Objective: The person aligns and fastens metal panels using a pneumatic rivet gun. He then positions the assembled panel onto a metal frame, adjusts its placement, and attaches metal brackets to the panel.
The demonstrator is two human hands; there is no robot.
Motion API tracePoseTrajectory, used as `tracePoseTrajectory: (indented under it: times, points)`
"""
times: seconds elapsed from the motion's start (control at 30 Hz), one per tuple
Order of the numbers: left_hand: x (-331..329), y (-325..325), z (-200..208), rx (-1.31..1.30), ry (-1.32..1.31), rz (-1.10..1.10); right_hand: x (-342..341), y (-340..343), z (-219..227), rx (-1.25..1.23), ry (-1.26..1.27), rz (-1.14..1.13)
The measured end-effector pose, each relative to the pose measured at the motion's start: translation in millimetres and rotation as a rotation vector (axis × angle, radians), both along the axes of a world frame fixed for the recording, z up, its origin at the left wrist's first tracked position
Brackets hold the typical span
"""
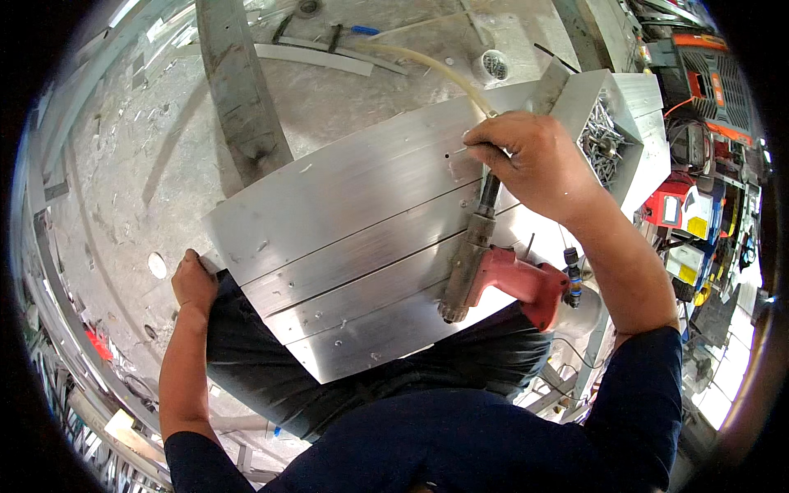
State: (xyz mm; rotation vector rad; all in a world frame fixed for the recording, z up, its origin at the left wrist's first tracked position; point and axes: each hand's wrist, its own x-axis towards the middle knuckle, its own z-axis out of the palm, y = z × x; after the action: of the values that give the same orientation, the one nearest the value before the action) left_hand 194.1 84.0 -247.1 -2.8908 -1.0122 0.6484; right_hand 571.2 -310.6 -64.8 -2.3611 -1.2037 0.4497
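Across the frame's centre, about four bars [353, 209] bear one gun [509, 279], probably for easy reach, while the left hand [196, 283] curls at their left corner, perhaps steadying (its grip I cannot tell), and the right hand [542, 164], upper right, presses thumb and finger together near one bin [623, 117].

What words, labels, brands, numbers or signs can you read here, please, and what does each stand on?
None can be read.
White label on the red box: too small and blurred.
Yellow label nearby: likewise.
Red-handled tool: no legible marking.
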Motion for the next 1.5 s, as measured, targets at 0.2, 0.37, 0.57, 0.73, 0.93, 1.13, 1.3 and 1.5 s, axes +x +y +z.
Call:
tracePoseTrajectory:
  times: [0.2, 0.37, 0.57, 0.73, 0.93, 1.13, 1.3, 1.5]
  points:
    - [-4.5, 2.7, -6.8, 0.000, -0.026, -0.002, 2.1, 4.7, -3.1, -0.065, -0.069, 0.099]
    - [-3.8, 1.4, -4.2, 0.002, -0.011, -0.006, 0.6, 4.7, -11.8, -0.115, -0.141, 0.183]
    - [-4.3, 1.3, -2.6, -0.009, -0.038, -0.028, -2.9, 3.8, -20.2, -0.104, -0.183, 0.245]
    - [-1.1, 0.1, -2.5, -0.006, -0.001, 0.025, -2.7, -1.0, -23.2, -0.013, -0.183, 0.253]
    - [-1.3, 0.5, -2.0, -0.022, -0.016, 0.025, -4.6, -3.2, -24.4, 0.033, -0.185, 0.241]
    - [-2.5, 0.5, -2.9, -0.005, -0.023, 0.005, 0.5, -2.0, -20.1, -0.044, -0.202, 0.153]
    - [-2.8, 2.0, -3.4, -0.004, -0.012, 0.014, 10.7, 11.0, -1.6, 0.038, -0.324, -0.043]
    - [-0.5, -0.1, -1.3, -0.006, -0.016, 0.011, 8.8, 8.8, -6.0, -0.049, -0.176, 0.152]
